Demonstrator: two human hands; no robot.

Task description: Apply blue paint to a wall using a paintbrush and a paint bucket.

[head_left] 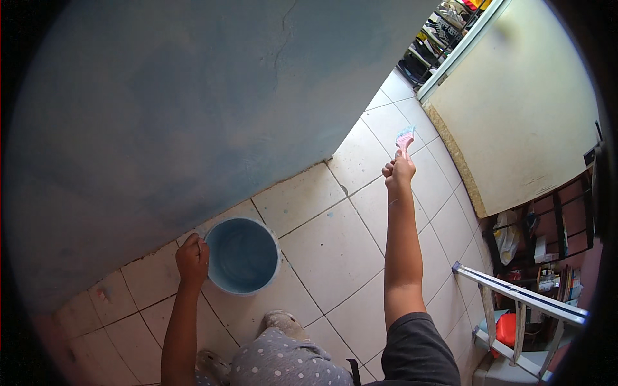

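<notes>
Beside the foot of the wall, my left hand (192,258) is closed at the left edge of a blue bucket (242,233). Whether it grips the rim or a handle cannot be made out. A little light-blue coating shows inside the bucket, though the depth of any paint is unclear. My right arm stretches far forward, and my right hand (400,170) is wrapped round the pink handle of a paintbrush (405,138). Light-blue paint covers its bristles, which point away from me, apart from the wall.
A blue-grey patchy wall (193,116) with a crack fills the left and top. White floor tiles (335,248) carry paint specks. At the right are a pale panel (515,116), cluttered shelves (557,238) and a metal ladder (515,293). Shoes stand on a rack (444,32) beyond.
</notes>
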